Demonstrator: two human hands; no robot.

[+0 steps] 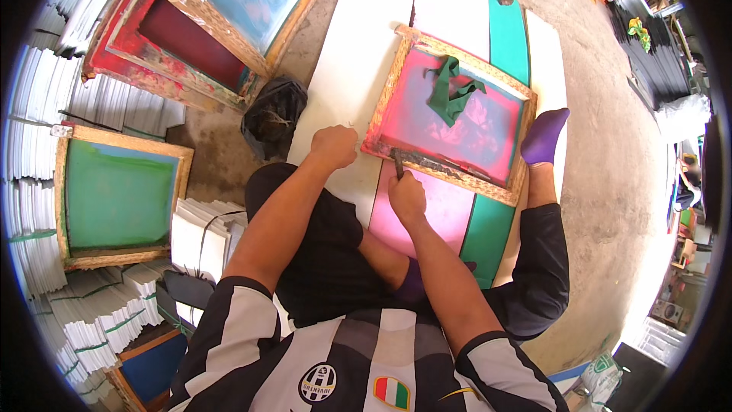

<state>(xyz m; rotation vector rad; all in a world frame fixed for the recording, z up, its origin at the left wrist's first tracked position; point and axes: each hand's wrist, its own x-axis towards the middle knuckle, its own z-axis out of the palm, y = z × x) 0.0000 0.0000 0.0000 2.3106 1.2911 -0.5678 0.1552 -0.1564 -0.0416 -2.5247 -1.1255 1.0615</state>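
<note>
Head: right fingers (402,189) around dark handle (397,162) at rectangular wood-framed screen (492,140).

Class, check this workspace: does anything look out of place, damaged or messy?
Yes. A crumpled green cloth-like piece lies loosely on the wood-framed screen, seeming out of place because it covers part of the pink surface. The red frame at upper left looks messy, its rim blotched with paint.

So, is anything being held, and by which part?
The right hand grips a dark tool by its near end; the left hand is curled, contents unclear.
</note>
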